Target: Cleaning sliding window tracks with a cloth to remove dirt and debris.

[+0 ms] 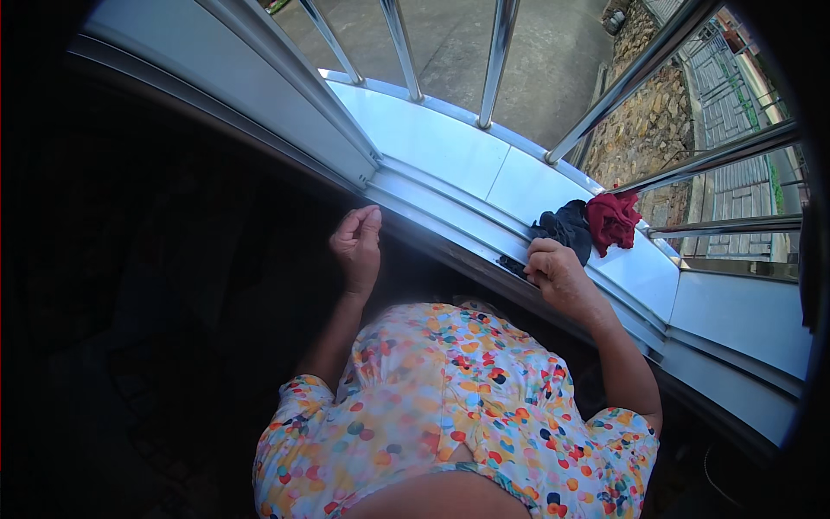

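Note:
My left hand (358,248) is raised near the inner edge of the window sill, fingers curled with the thumb against them. Nothing shows in it. On the aluminium sliding-window track (447,209), my right hand (563,276) pinches a black cloth (569,226). Part of this cloth pokes out below the fingers, over the inner edge of the track. The rest bunches on the white tiled ledge beyond. A crumpled dark red cloth (613,220) rests against the black one, close to the railing.
A sliding window panel (240,84) stands at the left end of the track. Metal bars (498,65) rise along the ledge's outer edge. Outside, far below, are a concrete yard (447,45) and a stone wall (652,104). The room side is very dark.

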The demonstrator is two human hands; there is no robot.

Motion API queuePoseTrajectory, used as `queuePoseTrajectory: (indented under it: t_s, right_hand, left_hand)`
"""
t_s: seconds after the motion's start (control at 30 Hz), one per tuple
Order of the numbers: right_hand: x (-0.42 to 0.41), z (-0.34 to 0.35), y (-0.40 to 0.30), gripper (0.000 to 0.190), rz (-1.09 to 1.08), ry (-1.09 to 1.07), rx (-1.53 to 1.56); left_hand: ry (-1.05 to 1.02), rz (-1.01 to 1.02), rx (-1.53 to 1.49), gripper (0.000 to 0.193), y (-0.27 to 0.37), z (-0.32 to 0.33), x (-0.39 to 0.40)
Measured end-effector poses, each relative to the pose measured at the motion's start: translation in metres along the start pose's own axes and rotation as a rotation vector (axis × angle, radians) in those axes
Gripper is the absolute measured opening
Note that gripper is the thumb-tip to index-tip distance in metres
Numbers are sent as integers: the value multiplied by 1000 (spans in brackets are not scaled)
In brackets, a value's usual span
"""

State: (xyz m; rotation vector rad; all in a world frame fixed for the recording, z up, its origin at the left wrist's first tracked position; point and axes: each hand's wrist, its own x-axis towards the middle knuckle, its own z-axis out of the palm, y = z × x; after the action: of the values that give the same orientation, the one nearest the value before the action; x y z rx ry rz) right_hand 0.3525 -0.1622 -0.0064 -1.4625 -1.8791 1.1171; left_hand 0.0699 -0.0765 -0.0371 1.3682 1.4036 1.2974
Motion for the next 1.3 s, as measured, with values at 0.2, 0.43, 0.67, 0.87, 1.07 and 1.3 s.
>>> queuePoseTrajectory:
  t_s: [0.2, 0.43, 0.67, 0.87, 1.07, 1.3]
  right_hand:
    - [74, 39, -11, 7, -337, 95, -128]
    - [173, 79, -43, 3, -543, 324, -267]
    - [115, 44, -25, 6, -404, 113, -247]
    - [27, 4, -1, 8, -141, -67, -160]
    - [14, -8, 17, 8, 40, 204, 610]
    - [19, -20, 37, 14, 1, 298, 1487]
  left_hand:
    - [-17, 36, 3, 10, 2, 3, 1]
    - [-1, 29, 46, 11, 11, 8, -11]
    - [-4, 39, 18, 10, 6, 2, -13]
    - [-7, 3, -6, 9, 0, -4, -6]
    - [-51, 91, 15, 9, 4, 8, -3]
    - [-179, 156, 49, 7, 15, 26, -7]
